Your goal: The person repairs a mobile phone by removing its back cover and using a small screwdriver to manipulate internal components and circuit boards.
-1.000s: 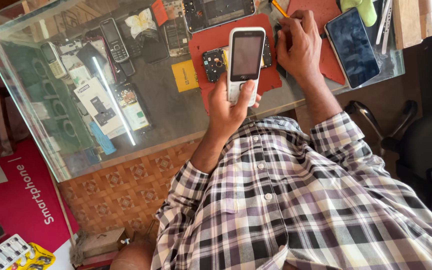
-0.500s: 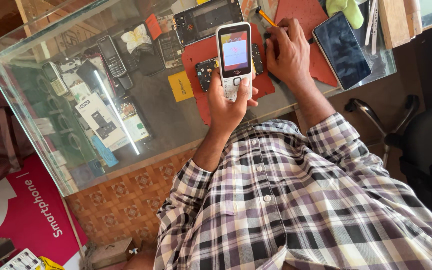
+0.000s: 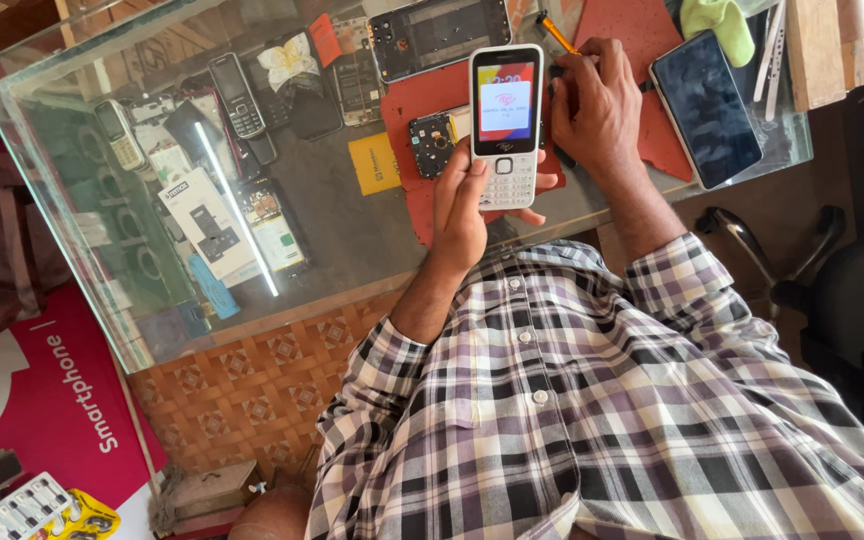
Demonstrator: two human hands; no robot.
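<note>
Over the red mat [image 3: 642, 40] on the glass desk [image 3: 322, 210], your left hand [image 3: 462, 205] is clamped on the white keypad phone [image 3: 505, 125], now closer with its screen lit up colourful; your right hand [image 3: 600, 110] stays curled, pressing an orange-handled tool [image 3: 555, 32] to the mat.

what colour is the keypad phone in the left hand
White keypad phone, its lit screen showing red and yellow, held in the left hand; head view.

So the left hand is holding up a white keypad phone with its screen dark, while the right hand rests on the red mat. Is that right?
Not quite. The head view shows the white keypad phone in the left hand with its screen lit, not dark. The right hand does rest on the red mat.
</note>
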